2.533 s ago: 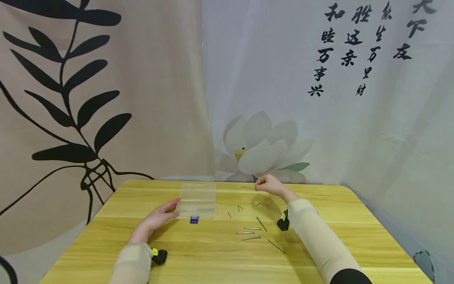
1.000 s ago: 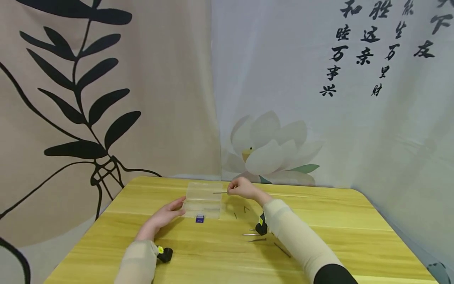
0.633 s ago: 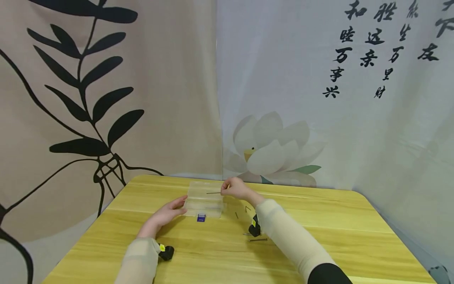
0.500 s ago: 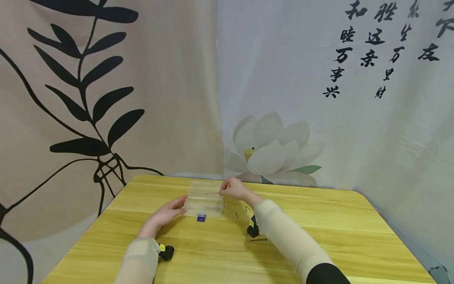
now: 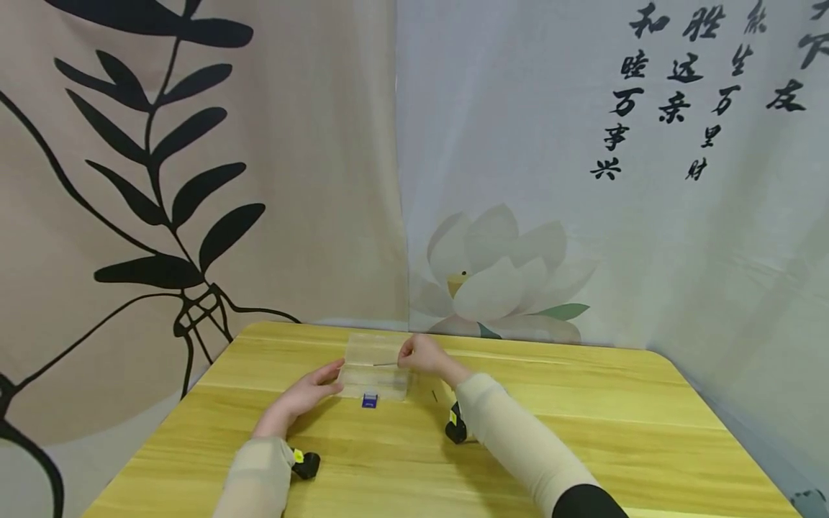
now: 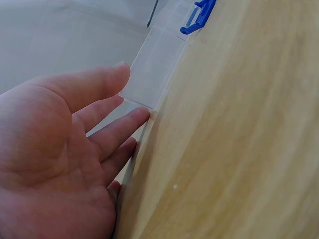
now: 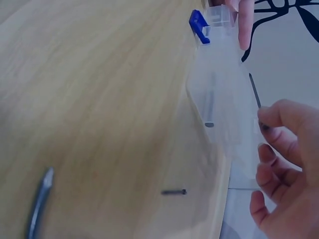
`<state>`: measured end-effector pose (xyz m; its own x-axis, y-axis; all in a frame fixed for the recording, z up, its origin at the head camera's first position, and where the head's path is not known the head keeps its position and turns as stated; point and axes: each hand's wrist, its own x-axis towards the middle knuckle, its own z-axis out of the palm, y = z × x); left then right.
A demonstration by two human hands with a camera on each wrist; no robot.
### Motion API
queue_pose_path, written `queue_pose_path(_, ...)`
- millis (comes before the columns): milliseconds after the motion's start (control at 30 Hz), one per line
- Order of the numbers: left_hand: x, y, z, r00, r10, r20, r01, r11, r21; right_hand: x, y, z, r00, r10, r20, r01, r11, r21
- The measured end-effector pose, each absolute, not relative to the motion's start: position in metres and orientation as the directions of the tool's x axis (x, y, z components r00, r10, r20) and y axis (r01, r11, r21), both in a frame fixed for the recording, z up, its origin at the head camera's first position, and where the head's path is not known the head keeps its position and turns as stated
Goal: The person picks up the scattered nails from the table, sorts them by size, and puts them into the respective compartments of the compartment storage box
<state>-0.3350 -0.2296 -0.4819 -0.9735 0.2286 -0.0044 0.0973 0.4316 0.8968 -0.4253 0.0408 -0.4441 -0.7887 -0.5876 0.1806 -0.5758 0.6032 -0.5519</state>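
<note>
A clear plastic box (image 5: 376,388) with its lid raised lies toward the back of the table, a blue latch (image 5: 369,401) at its front. At the box's left side rests my left hand (image 5: 303,399), fingers extended and fingertips right at the corner, as the left wrist view shows. Over the box, my right hand (image 5: 427,357) pinches a thin nail (image 5: 386,365) by its head end between thumb and finger, its shank pointing left. Through the clear wall in the right wrist view, a thicker nail (image 7: 210,104) shows inside the box.
A short nail (image 7: 173,192) lies on the wooden table (image 5: 363,475) to the right of the box. Nearer, a larger nail (image 7: 39,204) shows in the right wrist view. My right sleeve (image 5: 524,439) hides part of the table. A printed curtain (image 5: 311,180) hangs behind.
My right hand has carried the nail leftward from the table's back to over the box, then lowered it slightly. The left hand has stayed at the box.
</note>
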Motion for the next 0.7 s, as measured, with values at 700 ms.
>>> queue_pose_path(700, -0.3351, -0.2304, -0.4832, -0.974, 0.228, -0.012, 0.087, 0.423, 0.902, -0.4197, 0.0333, -0.4496, -0.798, -0.584, 0.144, -0.555, 0.622, -0.552)
